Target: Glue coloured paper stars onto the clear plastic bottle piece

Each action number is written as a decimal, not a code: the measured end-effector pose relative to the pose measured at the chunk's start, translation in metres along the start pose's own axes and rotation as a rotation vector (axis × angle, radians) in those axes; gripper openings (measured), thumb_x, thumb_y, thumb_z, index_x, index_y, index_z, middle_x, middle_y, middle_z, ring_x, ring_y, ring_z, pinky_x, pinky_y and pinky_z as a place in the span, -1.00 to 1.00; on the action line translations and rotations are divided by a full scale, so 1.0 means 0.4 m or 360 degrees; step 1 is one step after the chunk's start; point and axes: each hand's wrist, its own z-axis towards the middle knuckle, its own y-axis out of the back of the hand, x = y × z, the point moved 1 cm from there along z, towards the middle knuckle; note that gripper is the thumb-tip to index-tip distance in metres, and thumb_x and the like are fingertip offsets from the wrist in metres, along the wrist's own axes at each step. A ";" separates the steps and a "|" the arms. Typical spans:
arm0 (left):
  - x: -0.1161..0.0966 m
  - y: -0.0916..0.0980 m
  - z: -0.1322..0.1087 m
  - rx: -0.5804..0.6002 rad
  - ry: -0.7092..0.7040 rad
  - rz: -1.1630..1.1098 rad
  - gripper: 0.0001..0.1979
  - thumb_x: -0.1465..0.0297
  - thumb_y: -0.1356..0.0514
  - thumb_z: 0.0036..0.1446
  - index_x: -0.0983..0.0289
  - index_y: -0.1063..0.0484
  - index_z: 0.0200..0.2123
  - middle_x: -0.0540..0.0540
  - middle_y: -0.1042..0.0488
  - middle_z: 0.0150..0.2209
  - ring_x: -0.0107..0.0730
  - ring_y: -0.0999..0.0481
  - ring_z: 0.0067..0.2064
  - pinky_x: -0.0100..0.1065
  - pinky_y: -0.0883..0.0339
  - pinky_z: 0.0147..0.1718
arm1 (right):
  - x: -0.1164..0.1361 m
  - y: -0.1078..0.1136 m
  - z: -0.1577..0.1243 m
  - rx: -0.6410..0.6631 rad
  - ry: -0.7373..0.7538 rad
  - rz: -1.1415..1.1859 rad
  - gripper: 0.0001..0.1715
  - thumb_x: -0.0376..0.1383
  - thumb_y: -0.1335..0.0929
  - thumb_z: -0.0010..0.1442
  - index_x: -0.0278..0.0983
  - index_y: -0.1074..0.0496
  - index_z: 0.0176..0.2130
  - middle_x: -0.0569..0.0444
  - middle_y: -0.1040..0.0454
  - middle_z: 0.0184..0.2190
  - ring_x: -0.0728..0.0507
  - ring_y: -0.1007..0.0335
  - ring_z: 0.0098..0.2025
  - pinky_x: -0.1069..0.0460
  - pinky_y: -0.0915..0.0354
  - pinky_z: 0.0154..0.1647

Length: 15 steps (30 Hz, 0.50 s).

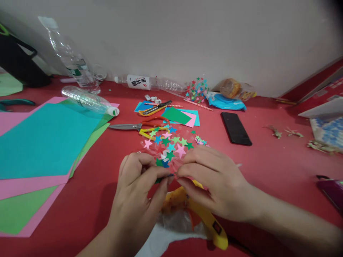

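My left hand [138,189] is closed, thumb and forefinger pinching a thin dark blue and green piece [169,175], seen nearly edge-on. Against the piece's right tip, the fingertips of my right hand [217,182] are pinched together; anything between them is too small to make out. Just beyond both hands lies a loose pile of coloured stars [180,150] in pink, green and blue. Below the hands, a yellow tool with an orange trigger, resembling a glue gun [210,219], rests on crumpled white wrapping [171,232], partly hidden by my right hand.
Scissors [125,126], a box cutter [154,109] and small paper sheets [177,116] lie behind the stars. Large coloured sheets [50,142] and plastic bottles [85,101] are at left. A black phone [235,128] lies at right, near dried plant bits [293,132].
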 end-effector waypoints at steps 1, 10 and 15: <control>0.000 0.000 0.000 0.0003 0.0008 -0.0022 -0.89 0.51 -0.14 0.20 0.18 -0.41 -0.27 0.02 -0.24 -0.24 -0.35 -0.32 -0.21 -0.27 -0.27 -0.25 | 0.000 0.000 0.000 0.0007 -0.0007 0.0006 -0.77 -0.42 -0.29 0.30 -0.41 -0.49 -0.34 -0.04 -0.48 -0.34 -0.08 -0.33 -0.30 0.00 -0.24 -0.26; 0.001 0.001 -0.001 0.0016 0.0062 -0.0106 -0.89 0.50 -0.14 0.20 0.20 -0.42 -0.25 0.04 -0.26 -0.21 -0.35 -0.34 -0.16 -0.27 -0.27 -0.21 | -0.004 0.001 -0.001 0.0020 -0.0009 -0.0008 -0.78 -0.41 -0.29 0.30 -0.40 -0.49 -0.34 -0.03 -0.47 -0.35 -0.07 -0.32 -0.32 0.01 -0.22 -0.28; 0.004 0.002 0.002 0.0011 0.0022 -0.0004 -0.88 0.51 -0.13 0.21 0.19 -0.42 -0.26 0.04 -0.26 -0.22 -0.33 -0.33 -0.16 -0.26 -0.26 -0.21 | -0.002 -0.001 -0.003 0.0014 0.0002 -0.0007 -0.78 -0.42 -0.29 0.30 -0.40 -0.50 -0.33 -0.04 -0.49 -0.33 -0.08 -0.33 -0.29 0.01 -0.23 -0.25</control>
